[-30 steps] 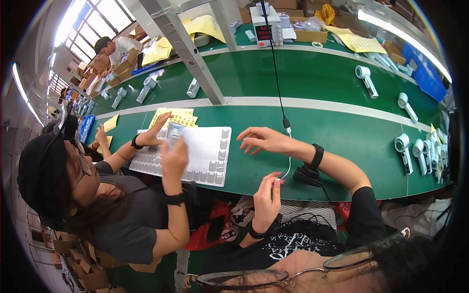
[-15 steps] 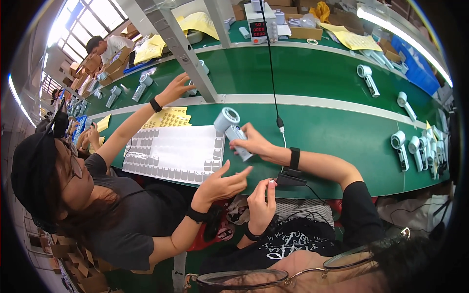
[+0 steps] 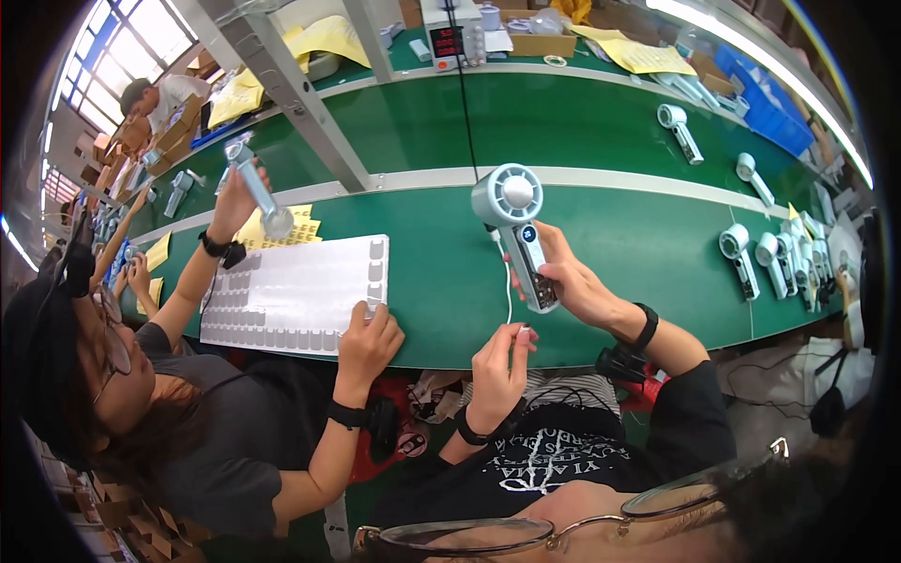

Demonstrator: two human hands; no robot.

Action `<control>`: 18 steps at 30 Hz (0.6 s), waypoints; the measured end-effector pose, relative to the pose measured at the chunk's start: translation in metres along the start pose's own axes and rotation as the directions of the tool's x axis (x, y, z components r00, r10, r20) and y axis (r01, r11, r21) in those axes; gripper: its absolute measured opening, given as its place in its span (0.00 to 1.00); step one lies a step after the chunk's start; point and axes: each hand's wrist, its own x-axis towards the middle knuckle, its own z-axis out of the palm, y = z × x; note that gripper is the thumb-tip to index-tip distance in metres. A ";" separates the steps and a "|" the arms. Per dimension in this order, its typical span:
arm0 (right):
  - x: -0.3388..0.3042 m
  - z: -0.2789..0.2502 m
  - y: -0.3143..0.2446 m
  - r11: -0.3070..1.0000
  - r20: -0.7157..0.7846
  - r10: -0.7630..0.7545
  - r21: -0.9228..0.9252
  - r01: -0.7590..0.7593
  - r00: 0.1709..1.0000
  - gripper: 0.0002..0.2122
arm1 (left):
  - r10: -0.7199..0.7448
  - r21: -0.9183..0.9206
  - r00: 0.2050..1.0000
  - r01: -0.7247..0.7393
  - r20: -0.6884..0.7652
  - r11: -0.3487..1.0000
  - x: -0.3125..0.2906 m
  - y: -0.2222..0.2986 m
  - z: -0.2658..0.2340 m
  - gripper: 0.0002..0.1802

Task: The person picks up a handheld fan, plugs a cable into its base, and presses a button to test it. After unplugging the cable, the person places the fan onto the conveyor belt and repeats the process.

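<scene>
Pale-blue plastic shapes the handheld fan [image 3: 519, 242], held over the green surface [image 3: 432, 272], its round head toward the far edge and a small lit display on its neck. The right hand [image 3: 576, 281] is clamped around the fan's handle. Below it, the left hand [image 3: 497, 371] has thumb and forefinger pinched on the end of a white cable [image 3: 510, 286], which runs beside the handle. To the left, a co-worker's hand [image 3: 369, 342] touches a sheet of grey labels [image 3: 291, 286]; more handheld fans [image 3: 798, 263] cluster at the right.
</scene>
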 end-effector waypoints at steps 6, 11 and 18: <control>-0.025 0.000 0.002 0.953 -0.151 0.013 0.301 0.033 0.988 0.27 | 0.109 -0.020 0.991 -0.108 0.081 0.994 0.009 0.005 0.021 0.05; -0.030 0.006 0.011 0.896 -0.320 -0.020 0.415 0.159 0.947 0.24 | 0.115 0.043 0.992 -0.117 0.048 0.992 0.013 0.013 0.032 0.03; -0.025 0.021 0.024 0.894 -0.471 -0.086 0.352 0.276 0.878 0.21 | 0.250 0.178 0.966 -0.235 -0.065 0.956 0.018 0.017 0.039 0.02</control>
